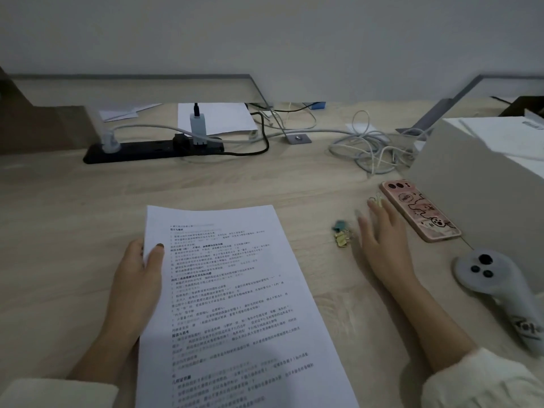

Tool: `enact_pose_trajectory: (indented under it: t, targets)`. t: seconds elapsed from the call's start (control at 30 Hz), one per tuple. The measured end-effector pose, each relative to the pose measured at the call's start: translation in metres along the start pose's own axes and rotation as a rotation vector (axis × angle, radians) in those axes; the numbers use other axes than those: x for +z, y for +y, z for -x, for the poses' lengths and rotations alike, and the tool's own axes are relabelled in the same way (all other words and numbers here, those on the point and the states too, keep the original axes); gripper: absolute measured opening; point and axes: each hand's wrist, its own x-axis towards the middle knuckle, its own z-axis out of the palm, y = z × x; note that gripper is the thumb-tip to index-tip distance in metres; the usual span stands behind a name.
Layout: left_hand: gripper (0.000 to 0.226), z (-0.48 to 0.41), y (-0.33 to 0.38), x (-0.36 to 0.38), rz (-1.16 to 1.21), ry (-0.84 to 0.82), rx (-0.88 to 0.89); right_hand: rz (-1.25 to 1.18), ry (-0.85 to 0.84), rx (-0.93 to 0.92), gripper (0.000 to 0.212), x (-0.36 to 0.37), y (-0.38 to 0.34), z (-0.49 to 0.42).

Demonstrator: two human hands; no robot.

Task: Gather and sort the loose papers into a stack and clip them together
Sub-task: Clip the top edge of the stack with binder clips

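White printed paper sheets (235, 290) ran lengthwise away from the person, near end cut off. The left hand (138, 272) pinched their edge; the right hand (379, 234) lay spread beside blurry teal and gold binder clips (341, 235).

One wide-angle view, worn on the person's head, looks forward and down across the wooden surface (279, 184) toward the pale wall (265, 33) behind it. The papers (235, 290), left hand (138, 275) and right hand (382, 231) lie close under the lens, forearms entering from the bottom edge.

pink phone (421, 212) beside a white box (471, 187); grey controller (497, 287) nearby; black power strip (141, 153) and cables (368, 148) behind.
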Motion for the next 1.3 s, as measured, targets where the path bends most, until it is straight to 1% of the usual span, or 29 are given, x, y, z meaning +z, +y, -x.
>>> enact_pose_trajectory:
  t: [0.1,0.2,0.3,0.47,0.53,0.67,0.87,1.0,1.1,1.23,1.3]
  targets:
    - [0.02,-0.002,0.0,0.001,0.005,0.006,0.003,-0.02,0.016,0.075,0.048,0.005,0.005,-0.029]
    - [0.019,-0.004,-0.002,0.001,0.0,0.01,0.012,-0.011,-0.059,0.083,0.05,0.011,0.007,-0.047]
    - [0.017,-0.006,-0.004,0.001,0.018,0.016,0.005,-0.069,-0.158,0.007,0.046,0.02,-0.001,-0.05]
    - [0.013,-0.008,-0.005,-0.002,0.047,0.026,0.007,-0.187,-0.342,-0.13,0.041,0.036,-0.033,-0.031]
    - [0.014,-0.009,-0.007,-0.005,0.039,0.027,0.013,-0.198,-0.379,-0.178,0.04,0.046,-0.047,-0.025]
    - [0.015,-0.015,-0.014,-0.017,0.03,0.041,0.003,-0.201,-0.405,-0.267,0.034,0.07,-0.073,-0.016]
    - [0.013,-0.02,-0.023,-0.053,0.044,0.092,-0.05,-0.247,-0.443,-0.28,0.023,0.086,-0.101,-0.006]
    - [0.015,-0.021,-0.03,-0.073,0.085,0.088,-0.09,-0.239,-0.414,-0.312,0.019,0.086,-0.106,-0.005]
    - [0.012,-0.022,-0.033,-0.08,0.113,0.07,-0.101,-0.29,-0.389,-0.269,0.016,0.085,-0.109,-0.006]
    - [0.017,-0.025,-0.035,-0.083,0.14,0.041,-0.107,-0.37,-0.371,-0.144,0.01,0.077,-0.124,-0.011]
    - [0.018,-0.026,-0.035,-0.085,0.144,0.038,-0.096,-0.359,-0.331,-0.146,0.008,0.07,-0.137,-0.013]
